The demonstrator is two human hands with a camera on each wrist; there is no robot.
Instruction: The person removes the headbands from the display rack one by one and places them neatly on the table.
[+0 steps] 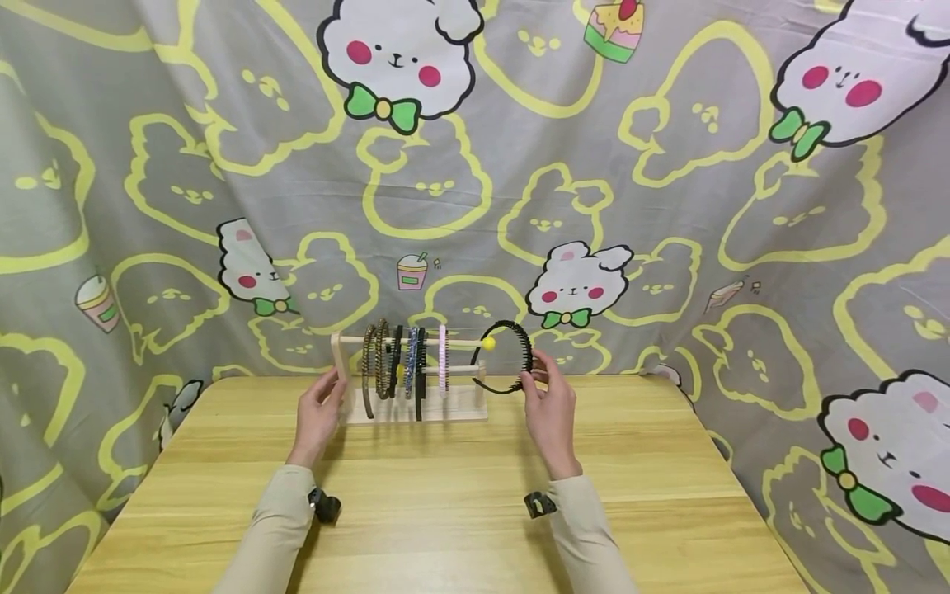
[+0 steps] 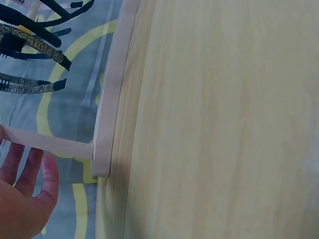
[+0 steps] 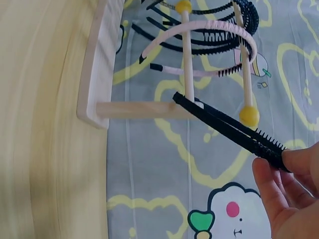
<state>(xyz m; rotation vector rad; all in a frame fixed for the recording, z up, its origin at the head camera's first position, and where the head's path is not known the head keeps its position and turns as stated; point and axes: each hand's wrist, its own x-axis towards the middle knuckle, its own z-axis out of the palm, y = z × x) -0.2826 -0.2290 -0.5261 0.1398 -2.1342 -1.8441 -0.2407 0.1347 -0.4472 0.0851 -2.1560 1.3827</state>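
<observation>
Your right hand (image 1: 551, 406), nearer the yellow knob (image 1: 489, 343), pinched the black headband (image 3: 219, 124) by its bend, open ends toward the rack (image 1: 453, 407), depth hard to judge; your left hand (image 1: 319, 410) gripped the rack's upright (image 1: 339, 356).

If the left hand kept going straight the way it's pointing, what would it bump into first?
Most likely the upright end post of the wooden headband rack. The left hand has its fingertips right at that post, though how firmly they touch it is hard to tell.
</observation>
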